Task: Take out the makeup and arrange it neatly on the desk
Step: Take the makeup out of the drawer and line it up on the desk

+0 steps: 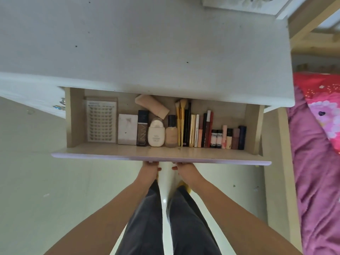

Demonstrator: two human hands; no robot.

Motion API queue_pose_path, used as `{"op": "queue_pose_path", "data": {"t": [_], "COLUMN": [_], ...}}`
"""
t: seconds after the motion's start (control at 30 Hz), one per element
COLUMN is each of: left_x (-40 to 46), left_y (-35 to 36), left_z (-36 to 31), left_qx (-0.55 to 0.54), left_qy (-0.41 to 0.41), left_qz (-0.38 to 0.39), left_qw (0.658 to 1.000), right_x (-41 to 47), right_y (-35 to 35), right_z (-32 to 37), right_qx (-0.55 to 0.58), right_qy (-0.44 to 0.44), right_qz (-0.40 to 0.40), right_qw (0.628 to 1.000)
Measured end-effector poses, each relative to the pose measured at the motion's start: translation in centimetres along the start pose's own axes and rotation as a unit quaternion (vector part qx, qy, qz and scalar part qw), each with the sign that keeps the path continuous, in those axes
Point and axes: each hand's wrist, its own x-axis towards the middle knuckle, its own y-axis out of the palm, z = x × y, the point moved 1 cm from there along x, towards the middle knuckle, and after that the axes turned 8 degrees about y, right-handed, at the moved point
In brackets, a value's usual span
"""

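Note:
The desk drawer [160, 156] stands pulled out below the white desk top [139, 48]. My left hand [150, 169] and my right hand [184, 169] both grip the underside of its front edge, fingers hidden beneath it. Inside lies a row of makeup: a lash sheet [101, 120], a white palette [127, 129], a dark UNNY tube [142, 128], a white bottle [156, 133], a foundation bottle [171, 132], a beige tube [151, 106], yellow brushes [181, 118], pencils and liners [202, 128], and several lipsticks [229, 138].
A bed with a pink and red cover [316, 140] lies right of the desk. A wooden bed frame [311, 21] rises at the upper right. Another drawer's knobs [61, 104] show at the left. My legs stand on a pale tiled floor [55, 181].

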Motion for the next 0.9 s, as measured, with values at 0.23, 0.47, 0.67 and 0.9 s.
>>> {"op": "queue_pose_path", "data": {"t": [0.23, 0.47, 0.67, 0.9], "left_x": [-6.1, 0.0, 5.1, 5.1], "left_y": [1.1, 10.2, 15.1, 15.6], "left_z": [-4.4, -15.3, -12.5, -11.1], "left_qx": [0.386, 0.357, 0.556, 0.566], "left_qy": [0.135, 0.361, 0.364, 0.400], "left_qz": [0.355, 0.173, 0.058, 0.004], "left_qw": [0.841, 0.844, 0.745, 0.721], "right_x": [-8.3, -3.6, 1.8, 2.2], "right_y": [-10.4, -20.0, -18.9, -19.9], "right_z": [-1.4, 0.8, 0.8, 0.2], "right_qx": [-0.136, -0.183, -0.481, -0.473], "right_qy": [-0.072, -0.199, -0.292, -0.378], "right_qz": [0.139, -0.162, -0.280, -0.292], "right_qw": [0.978, 0.949, 0.778, 0.741]}}
